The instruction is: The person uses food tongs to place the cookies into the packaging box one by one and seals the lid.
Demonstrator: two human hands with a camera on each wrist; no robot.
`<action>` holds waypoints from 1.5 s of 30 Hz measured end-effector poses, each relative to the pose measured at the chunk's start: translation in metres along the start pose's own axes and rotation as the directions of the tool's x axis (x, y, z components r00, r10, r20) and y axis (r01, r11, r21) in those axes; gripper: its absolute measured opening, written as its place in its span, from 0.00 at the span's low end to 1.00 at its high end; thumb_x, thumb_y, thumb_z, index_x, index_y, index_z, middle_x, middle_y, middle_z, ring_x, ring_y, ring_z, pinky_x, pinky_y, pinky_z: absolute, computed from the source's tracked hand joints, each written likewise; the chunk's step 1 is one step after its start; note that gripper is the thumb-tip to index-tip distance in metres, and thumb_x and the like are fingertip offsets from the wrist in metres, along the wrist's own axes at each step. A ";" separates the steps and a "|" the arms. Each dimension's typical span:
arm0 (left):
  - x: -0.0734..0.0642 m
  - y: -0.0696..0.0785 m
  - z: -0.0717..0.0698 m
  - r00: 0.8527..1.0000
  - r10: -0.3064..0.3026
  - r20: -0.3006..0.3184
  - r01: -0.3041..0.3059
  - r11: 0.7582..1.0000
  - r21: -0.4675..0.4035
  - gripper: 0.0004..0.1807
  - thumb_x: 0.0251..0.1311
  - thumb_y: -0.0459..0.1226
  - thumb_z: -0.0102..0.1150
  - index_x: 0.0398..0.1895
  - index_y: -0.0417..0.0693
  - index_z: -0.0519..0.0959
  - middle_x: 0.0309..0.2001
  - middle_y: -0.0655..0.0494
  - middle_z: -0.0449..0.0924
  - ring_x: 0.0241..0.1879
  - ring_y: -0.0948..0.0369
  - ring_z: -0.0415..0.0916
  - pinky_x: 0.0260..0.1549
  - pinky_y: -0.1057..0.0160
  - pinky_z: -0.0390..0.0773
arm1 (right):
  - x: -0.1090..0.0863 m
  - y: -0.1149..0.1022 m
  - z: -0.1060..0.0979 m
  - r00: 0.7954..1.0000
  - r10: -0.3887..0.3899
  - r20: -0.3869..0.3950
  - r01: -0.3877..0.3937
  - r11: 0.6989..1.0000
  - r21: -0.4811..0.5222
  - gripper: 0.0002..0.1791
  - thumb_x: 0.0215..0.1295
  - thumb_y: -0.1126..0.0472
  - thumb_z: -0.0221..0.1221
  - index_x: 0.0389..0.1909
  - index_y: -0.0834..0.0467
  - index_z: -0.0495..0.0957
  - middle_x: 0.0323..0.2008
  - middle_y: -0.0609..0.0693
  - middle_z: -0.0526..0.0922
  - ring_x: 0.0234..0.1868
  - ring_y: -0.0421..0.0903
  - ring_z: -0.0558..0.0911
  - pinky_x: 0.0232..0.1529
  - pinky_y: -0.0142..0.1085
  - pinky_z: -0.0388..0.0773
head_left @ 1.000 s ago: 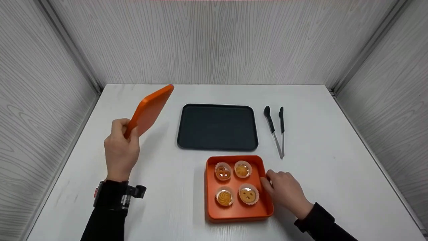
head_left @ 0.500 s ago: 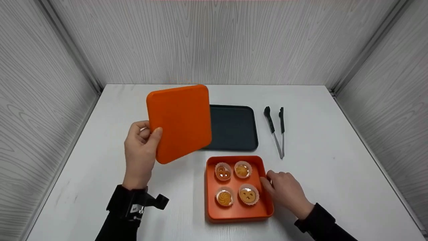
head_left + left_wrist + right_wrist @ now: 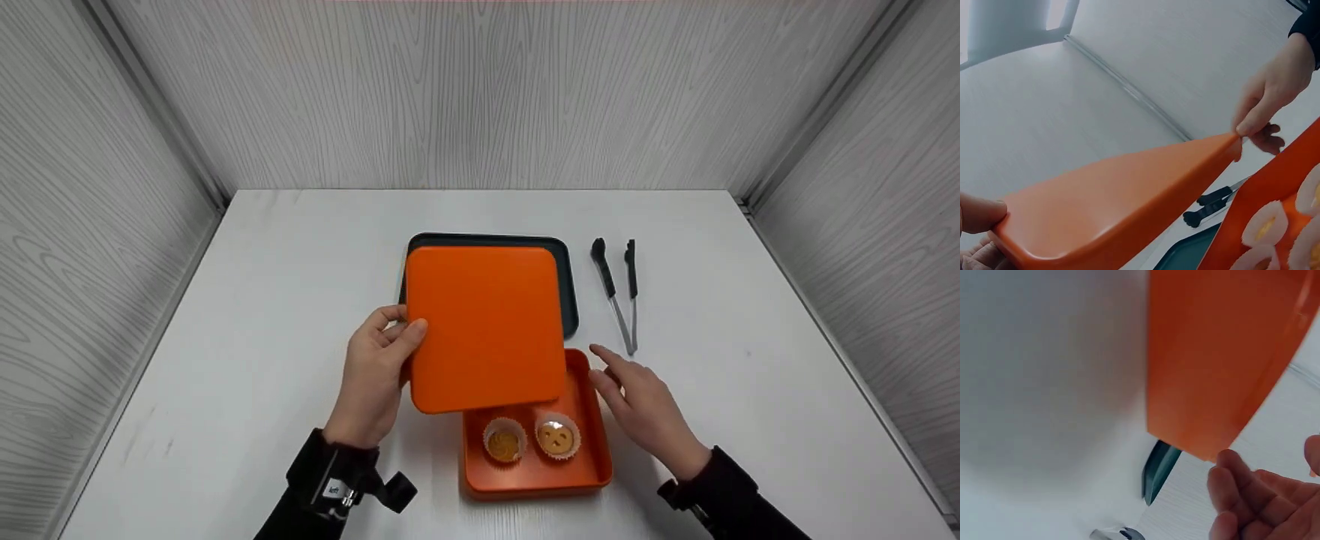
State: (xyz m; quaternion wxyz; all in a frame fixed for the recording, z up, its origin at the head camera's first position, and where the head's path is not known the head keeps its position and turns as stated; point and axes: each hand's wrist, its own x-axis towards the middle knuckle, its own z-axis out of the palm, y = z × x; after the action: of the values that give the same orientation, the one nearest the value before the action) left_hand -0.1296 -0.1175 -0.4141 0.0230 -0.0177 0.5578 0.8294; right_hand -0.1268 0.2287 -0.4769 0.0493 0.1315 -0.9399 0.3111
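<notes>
My left hand [image 3: 371, 382] pinches a flat orange lid [image 3: 487, 330] by its left edge, thumb on top. The lid hangs tilted over the dark tray [image 3: 568, 292] and over the back part of an orange box [image 3: 536, 476]. Inside the box, two round cookies in paper cups show at the front, a swirled one [image 3: 504, 442] and a button-like one [image 3: 556, 438]; the lid hides the back ones in the head view, while the left wrist view shows several paper cups [image 3: 1264, 224]. Beside the box's right wall, my right hand [image 3: 649, 409] has its fingers loosely extended, holding nothing.
Tongs [image 3: 631, 277] with black tips and metal arms lie spread on the white table [image 3: 750, 315], right of the tray. Pale wood-grain panels [image 3: 480, 97] close in the back and both sides.
The left hand has brought the lid rightward and lowered it toward the box, turning its broad face up. The right hand has let go of the box's right rim and lifted its fingers.
</notes>
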 end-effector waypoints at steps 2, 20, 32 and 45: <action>-0.001 -0.005 0.003 0.999 -0.029 0.014 0.029 0.999 -0.020 0.18 0.73 0.35 0.59 0.59 0.37 0.69 0.54 0.39 0.83 0.52 0.48 0.82 0.55 0.52 0.83 | 0.001 -0.004 -0.002 0.999 -0.034 -0.010 0.035 0.993 0.111 0.28 0.78 0.57 0.56 0.75 0.55 0.68 0.31 0.37 0.78 0.33 0.43 0.76 0.37 0.34 0.75; -0.008 -0.043 0.014 0.991 -0.052 0.122 0.011 0.949 0.315 0.31 0.77 0.45 0.54 0.77 0.46 0.60 0.48 0.45 0.85 0.41 0.55 0.85 0.43 0.61 0.86 | -0.007 -0.023 -0.013 0.992 0.041 0.122 -0.095 0.874 0.477 0.35 0.78 0.55 0.56 0.81 0.53 0.55 0.36 0.52 0.78 0.34 0.45 0.75 0.36 0.31 0.75; -0.015 -0.064 0.019 0.978 0.042 0.206 -0.201 0.476 0.856 0.35 0.80 0.48 0.44 0.79 0.33 0.56 0.55 0.36 0.83 0.43 0.56 0.83 0.49 0.50 0.83 | -0.015 -0.020 -0.010 0.993 0.046 0.112 -0.081 0.938 0.338 0.33 0.79 0.55 0.54 0.79 0.61 0.58 0.26 0.46 0.72 0.26 0.39 0.71 0.28 0.29 0.70; -0.009 -0.076 0.026 0.981 -0.186 0.045 0.028 0.372 0.928 0.39 0.77 0.53 0.47 0.79 0.34 0.56 0.56 0.39 0.82 0.34 0.56 0.75 0.38 0.55 0.76 | -0.017 -0.019 0.002 0.970 0.174 0.168 -0.203 0.963 0.176 0.32 0.79 0.57 0.53 0.79 0.60 0.58 0.22 0.45 0.71 0.23 0.39 0.64 0.26 0.31 0.64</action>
State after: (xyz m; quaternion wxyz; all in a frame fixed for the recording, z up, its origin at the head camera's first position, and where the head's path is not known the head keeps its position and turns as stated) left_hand -0.1164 -0.0653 -0.4740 0.1222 0.0209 0.9193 0.3736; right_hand -0.1048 0.2170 -0.4709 -0.0649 0.0684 -0.9149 0.3926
